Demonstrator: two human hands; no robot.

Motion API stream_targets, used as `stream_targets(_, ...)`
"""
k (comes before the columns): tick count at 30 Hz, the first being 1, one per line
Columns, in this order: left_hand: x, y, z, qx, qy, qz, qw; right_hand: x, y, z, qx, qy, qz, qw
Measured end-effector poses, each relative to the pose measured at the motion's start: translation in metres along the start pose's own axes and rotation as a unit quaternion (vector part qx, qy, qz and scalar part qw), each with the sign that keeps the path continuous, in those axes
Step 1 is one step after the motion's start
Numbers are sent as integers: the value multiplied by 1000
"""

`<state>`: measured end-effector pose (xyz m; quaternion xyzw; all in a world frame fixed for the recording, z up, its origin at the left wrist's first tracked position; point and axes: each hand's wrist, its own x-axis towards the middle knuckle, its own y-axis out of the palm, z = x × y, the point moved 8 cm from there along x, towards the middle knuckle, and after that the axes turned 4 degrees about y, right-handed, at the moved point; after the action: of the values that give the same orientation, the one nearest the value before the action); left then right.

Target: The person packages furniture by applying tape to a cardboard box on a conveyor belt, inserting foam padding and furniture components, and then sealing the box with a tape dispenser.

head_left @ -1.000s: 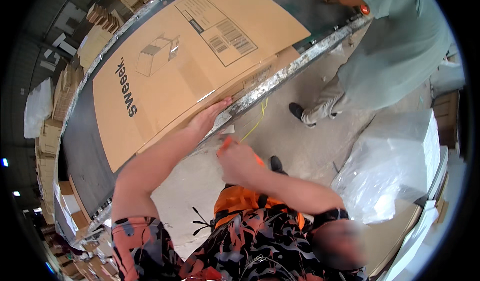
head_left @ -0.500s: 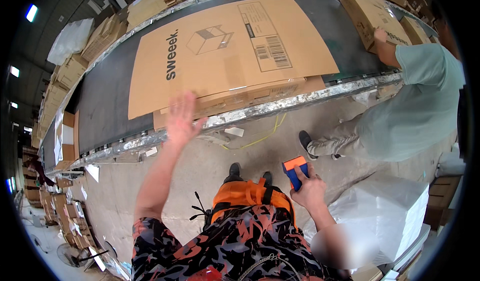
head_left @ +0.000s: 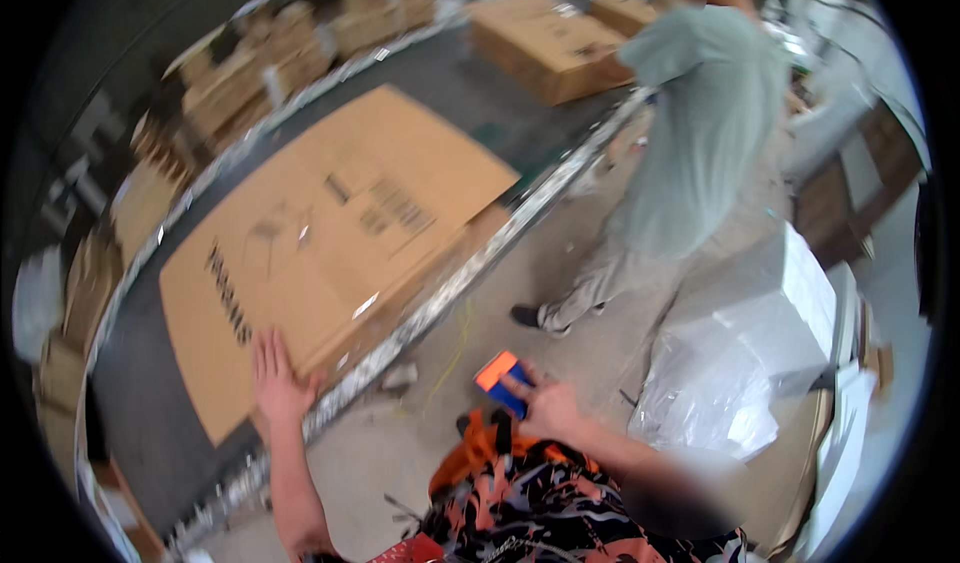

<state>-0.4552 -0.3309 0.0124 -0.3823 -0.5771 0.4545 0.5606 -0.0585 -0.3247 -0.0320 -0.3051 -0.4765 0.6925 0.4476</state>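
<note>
Carton: large flat brown cardboard box (head_left: pixel 330 243) with printed label, under left hand (head_left: pixel 275 378), open-palmed on its near edge.
Tool: small orange-and-blue block (head_left: pixel 500 375), gripped by right hand (head_left: pixel 548 405).

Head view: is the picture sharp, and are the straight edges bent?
Head view: motion blur softens everything, including the large flat carton under the left hand; the conveyor's metal rail bows with fisheye distortion; the corners are black; a small glare streak shows on the carton.
</note>
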Motion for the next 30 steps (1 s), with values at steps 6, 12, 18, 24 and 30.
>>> stream_targets(6, -2, -7, 5, 17, -14, -14, 1000, 0, 9, 20, 20, 16, 34, 999)
stream_targets(12, 4, 6, -2, -2, -12, -15, 1000, 5, 30, 5, 16, 7, 64, 998)
stream_targets(18, 11, -3, -4, -76, -24, -50, 996, -2, 13, -19, -15, 30, 66, 997)
stream_targets(24, 14, -35, -51, -611, -81, -67, 785, 12, 7, -50, 25, 24, 31, 999)
stream_targets(30, 49, -229, -175, -669, 270, -329, 609, 9, -44, -89, 4, 65, -45, 997)
